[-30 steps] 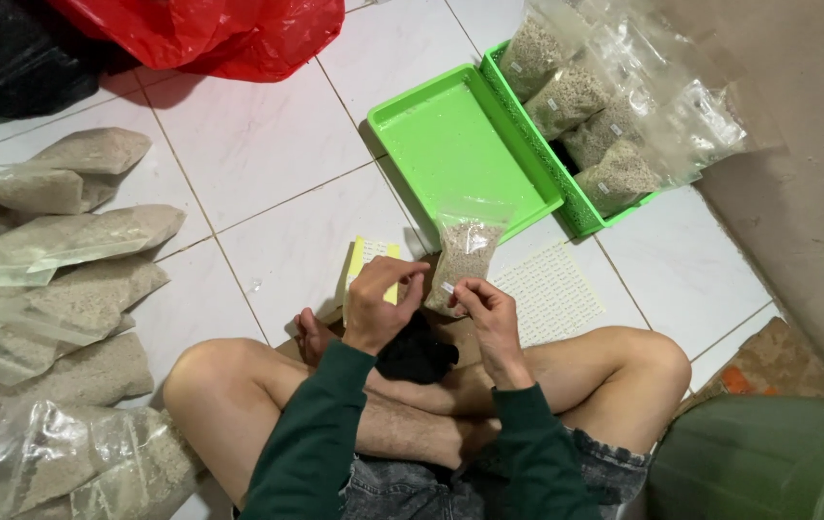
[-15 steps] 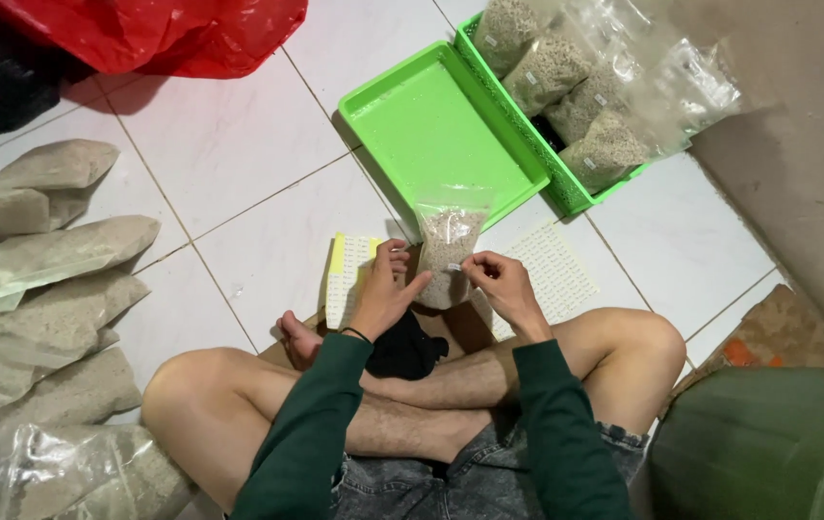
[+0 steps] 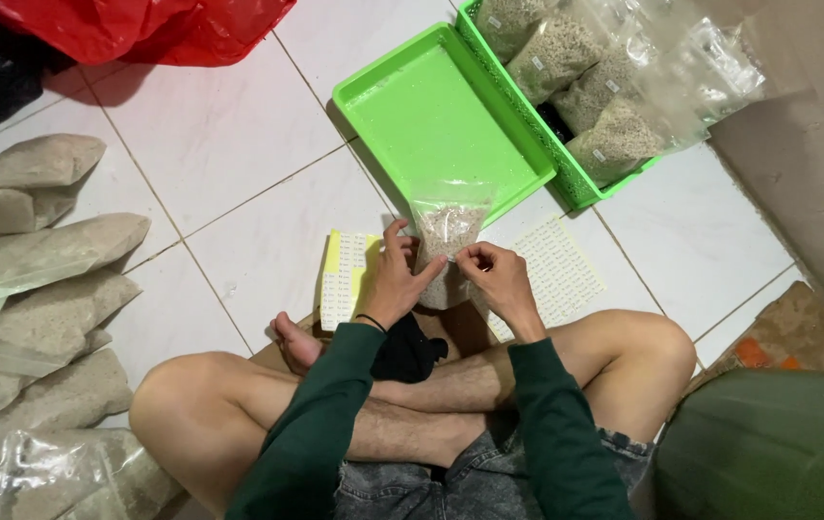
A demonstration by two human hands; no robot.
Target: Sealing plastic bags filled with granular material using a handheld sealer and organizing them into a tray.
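- The person sits cross-legged on a white tiled floor (image 3: pixel 258 183), wearing dark green sleeves and grey denim shorts, with bare knees spread to either side.
- Both hands meet in front of the crossed legs, around a small clear bag of pale grain (image 3: pixel 446 252) that stands upright, its empty top part rising above the fill.
- The left hand (image 3: pixel 395 279) grips the bag's left side, thumb across the front and fingers curled behind; a thin dark band circles that wrist.
- The right hand (image 3: pixel 497 279) pinches the bag's right edge between thumb and fingertips.
- The bag sits low over the floor, just in front of an empty green tray (image 3: pixel 383 101) and between two label sheets.
- A yellow-edged sheet of small stickers (image 3: pixel 345 274) lies on the floor left of the hands, partly under the left hand.
- A white sheet of small stickers (image 3: pixel 561 265) lies to the right, near the right hand.
- Beyond the empty tray, a second green tray (image 3: pixel 576 183) holds several filled clear bags (image 3: pixel 605 87) leaning together.
- Large sacks of the same pale grain (image 3: pixel 37 289) are piled along the left edge.
- A red plastic bag (image 3: pixel 142 29) lies at the top left.
- A dark green rounded container (image 3: pixel 768 443) stands by the right knee.
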